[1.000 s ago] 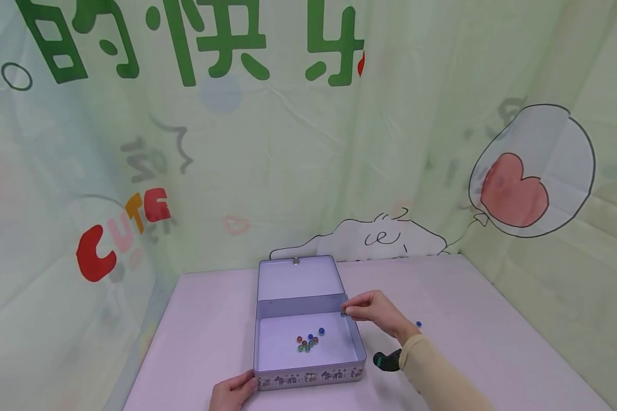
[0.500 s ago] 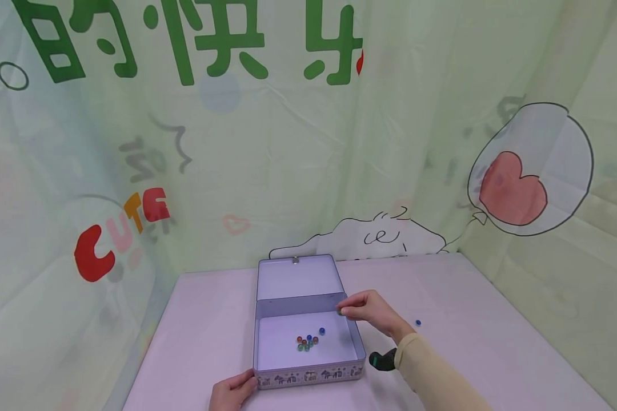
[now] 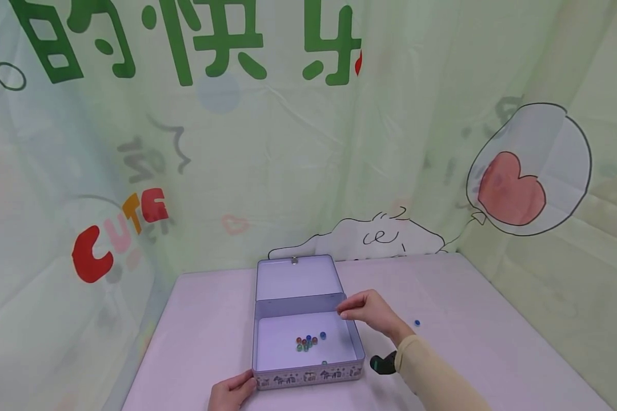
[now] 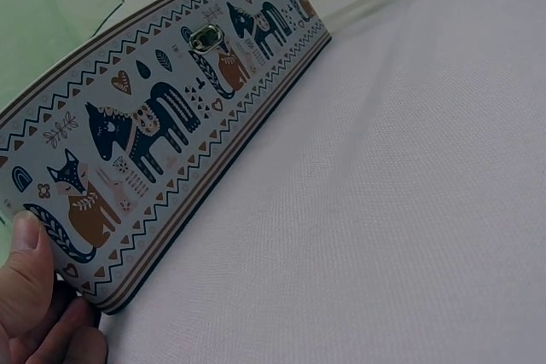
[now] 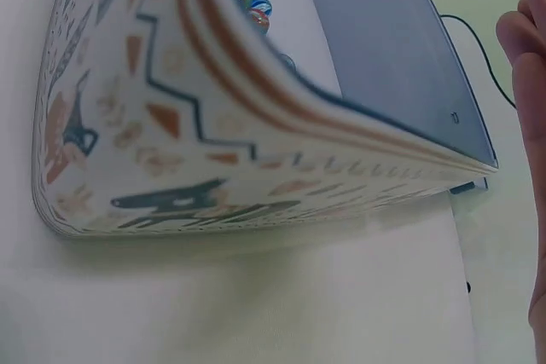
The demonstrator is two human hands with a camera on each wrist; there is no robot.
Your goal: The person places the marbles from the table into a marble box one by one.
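Note:
A hinged tin box (image 3: 308, 378) with animal prints stands with its lid (image 3: 299, 278) raised. My left hand (image 3: 231, 393) grips its front left corner; in the left wrist view the thumb (image 4: 27, 253) lies on the printed front and the fingers curl at the corner. Over the box's right wall hovers my right hand (image 3: 372, 313), fingertips close together and nothing visible between them. Several red, green and blue marbles cluster on the box floor, with a blue marble (image 3: 323, 335) just apart. A green marble (image 3: 324, 363) lies by the front wall.
Right of the box, another blue marble (image 3: 417, 323) sits on the pale tablecloth (image 3: 468, 342). A black device (image 3: 383, 364) shows at my right wrist. Behind the table hangs a printed curtain (image 3: 298, 142).
The green marble that my right fingers pinched has left them and is now by the box's front wall. The separate blue marble has shifted slightly toward the front. My left hand stays put.

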